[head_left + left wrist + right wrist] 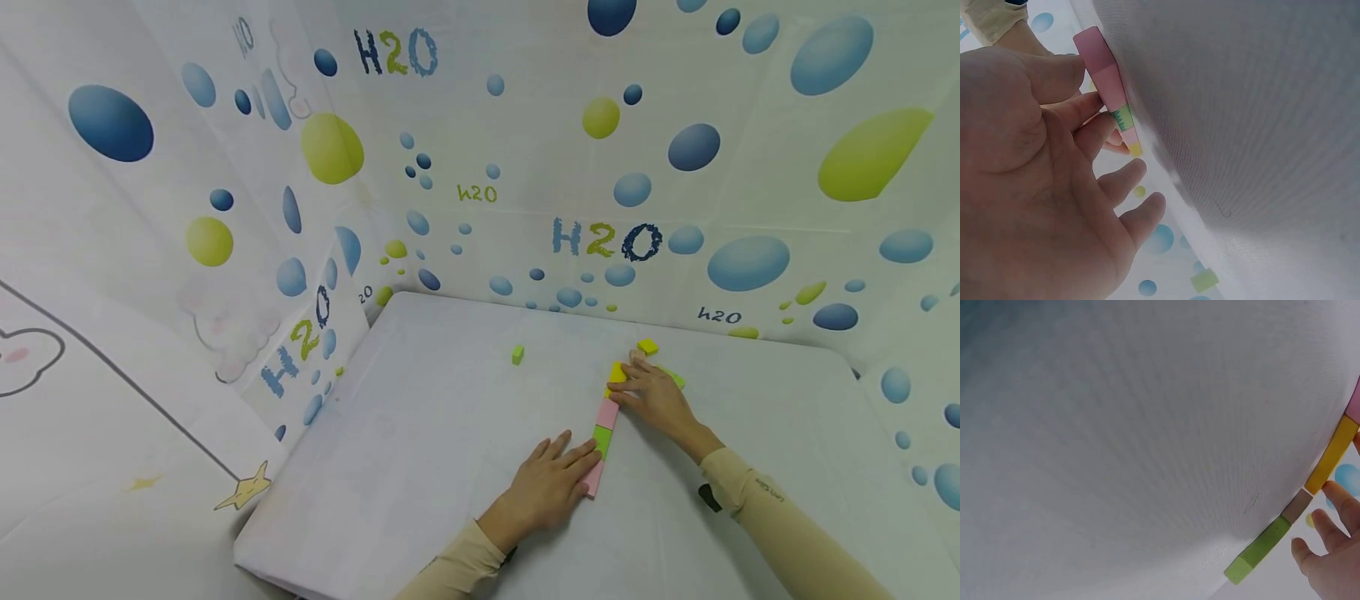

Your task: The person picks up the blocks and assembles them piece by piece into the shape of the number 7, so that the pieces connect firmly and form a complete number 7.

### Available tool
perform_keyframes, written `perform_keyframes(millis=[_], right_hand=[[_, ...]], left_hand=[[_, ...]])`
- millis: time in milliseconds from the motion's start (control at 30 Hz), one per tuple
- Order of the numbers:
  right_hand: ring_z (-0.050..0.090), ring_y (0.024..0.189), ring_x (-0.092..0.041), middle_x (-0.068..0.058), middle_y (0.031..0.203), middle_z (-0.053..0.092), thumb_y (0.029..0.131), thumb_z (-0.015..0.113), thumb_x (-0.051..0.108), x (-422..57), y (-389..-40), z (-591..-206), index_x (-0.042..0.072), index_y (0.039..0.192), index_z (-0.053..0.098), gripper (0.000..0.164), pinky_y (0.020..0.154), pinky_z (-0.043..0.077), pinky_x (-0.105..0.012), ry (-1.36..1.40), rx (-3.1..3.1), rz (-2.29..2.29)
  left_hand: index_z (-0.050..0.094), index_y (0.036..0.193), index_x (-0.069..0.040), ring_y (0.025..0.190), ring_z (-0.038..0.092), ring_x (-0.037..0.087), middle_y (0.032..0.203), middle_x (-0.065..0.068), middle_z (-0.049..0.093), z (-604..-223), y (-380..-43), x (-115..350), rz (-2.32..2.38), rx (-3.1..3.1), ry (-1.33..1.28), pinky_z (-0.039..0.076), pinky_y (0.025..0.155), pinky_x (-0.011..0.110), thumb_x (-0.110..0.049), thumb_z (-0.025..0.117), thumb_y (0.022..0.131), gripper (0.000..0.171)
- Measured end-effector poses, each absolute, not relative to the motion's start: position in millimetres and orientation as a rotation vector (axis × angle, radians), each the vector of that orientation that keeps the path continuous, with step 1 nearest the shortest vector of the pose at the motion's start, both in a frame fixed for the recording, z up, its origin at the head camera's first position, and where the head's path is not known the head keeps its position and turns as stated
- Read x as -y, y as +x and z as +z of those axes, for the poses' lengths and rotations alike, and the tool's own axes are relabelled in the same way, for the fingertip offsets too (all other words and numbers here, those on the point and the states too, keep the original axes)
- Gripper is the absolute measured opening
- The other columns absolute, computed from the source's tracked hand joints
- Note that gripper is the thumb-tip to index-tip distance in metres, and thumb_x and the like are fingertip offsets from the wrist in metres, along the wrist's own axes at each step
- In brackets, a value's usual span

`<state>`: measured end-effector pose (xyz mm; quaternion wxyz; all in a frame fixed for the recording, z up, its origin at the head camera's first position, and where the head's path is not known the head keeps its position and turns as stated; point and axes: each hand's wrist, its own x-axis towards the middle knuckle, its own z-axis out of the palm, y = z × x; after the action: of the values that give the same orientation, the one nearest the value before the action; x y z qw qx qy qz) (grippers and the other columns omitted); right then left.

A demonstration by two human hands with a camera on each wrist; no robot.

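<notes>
A straight row of flat blocks runs away from me on the white table. It has a pink block [593, 481] at the near end, then a green block [602, 440], another pink block [607, 413] and a yellow block [617, 375]. My left hand [546, 487], fingers spread, touches the left side of the near pink and green blocks. Beside the yellow block, my right hand [654, 398] rests its extended fingers against it. In the right wrist view, a brownish block [1297, 505] and a long green block [1263, 547] lie past the yellow one.
A small green block [518, 355] stands apart at the back left. Another yellow block [647, 346] lies beyond my right hand, and a green block [672, 377] is partly hidden by it. A patterned curtain [525, 142] rises behind the table [390, 433].
</notes>
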<state>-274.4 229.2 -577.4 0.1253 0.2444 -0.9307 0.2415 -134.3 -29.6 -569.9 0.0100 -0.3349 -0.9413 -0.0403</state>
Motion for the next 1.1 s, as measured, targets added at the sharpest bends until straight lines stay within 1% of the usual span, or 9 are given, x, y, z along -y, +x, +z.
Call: perform_keyframes(millis=[367, 733, 800, 900, 1000, 1100], right_hand=[[0.047, 0.140, -0.051, -0.026, 0.135, 0.066, 0.085, 0.086, 0.019, -228.4, -274.2, -575.6, 0.009, 0.107, 0.084, 0.024, 0.115, 0.034, -0.065, 0.737, 2.671, 0.714], [0.047, 0.140, -0.049, -0.024, 0.135, 0.067, 0.088, 0.084, 0.020, -230.2, -277.4, -576.6, 0.011, 0.107, 0.084, 0.022, 0.116, 0.033, -0.065, 0.727, 2.679, 0.719], [0.050, 0.139, -0.048, -0.023, 0.134, 0.068, 0.088, 0.083, 0.018, -231.1, -278.0, -575.8, 0.011, 0.108, 0.084, 0.021, 0.114, 0.035, -0.064, 0.741, 2.657, 0.692], [0.057, 0.132, -0.046, -0.021, 0.129, 0.071, 0.088, 0.081, 0.010, -233.2, -279.6, -574.3, 0.008, 0.110, 0.083, 0.022, 0.112, 0.039, -0.064, 0.788, 2.604, 0.589], [0.062, 0.127, -0.043, -0.020, 0.129, 0.071, 0.091, 0.079, 0.010, -235.4, -281.9, -573.1, 0.007, 0.116, 0.080, 0.025, 0.109, 0.042, -0.062, 0.709, 2.614, 0.605], [0.060, 0.127, -0.043, -0.018, 0.135, 0.069, 0.098, 0.076, 0.019, -237.4, -284.3, -570.9, 0.008, 0.124, 0.077, 0.029, 0.108, 0.042, -0.063, 0.511, 2.689, 0.759]], left_hand=[[0.043, 0.161, -0.027, 0.153, 0.036, 0.027, 0.167, -0.012, 0.037, -568.5, -134.1, 30.3, -0.122, 2.936, -1.049, 0.036, 0.120, 0.047, -0.037, 0.048, 0.111, 0.051], [0.044, 0.160, -0.028, 0.153, 0.037, 0.027, 0.167, -0.013, 0.037, -567.5, -133.7, 30.3, -0.134, 2.929, -1.048, 0.037, 0.120, 0.046, -0.037, 0.049, 0.111, 0.051], [0.043, 0.161, -0.028, 0.153, 0.036, 0.027, 0.167, -0.013, 0.036, -568.2, -134.0, 30.1, -0.131, 2.932, -1.045, 0.037, 0.120, 0.046, -0.038, 0.048, 0.111, 0.051], [0.042, 0.161, -0.028, 0.154, 0.035, 0.027, 0.167, -0.013, 0.035, -568.9, -134.5, 29.6, -0.132, 2.942, -1.040, 0.036, 0.120, 0.047, -0.038, 0.046, 0.111, 0.051], [0.042, 0.161, -0.029, 0.154, 0.034, 0.026, 0.167, -0.014, 0.035, -569.3, -134.5, 29.0, -0.143, 2.950, -1.035, 0.035, 0.121, 0.047, -0.038, 0.046, 0.111, 0.051], [0.042, 0.161, -0.029, 0.154, 0.034, 0.027, 0.167, -0.014, 0.035, -569.9, -134.3, 28.7, -0.149, 2.949, -1.037, 0.036, 0.120, 0.047, -0.038, 0.047, 0.111, 0.051]])
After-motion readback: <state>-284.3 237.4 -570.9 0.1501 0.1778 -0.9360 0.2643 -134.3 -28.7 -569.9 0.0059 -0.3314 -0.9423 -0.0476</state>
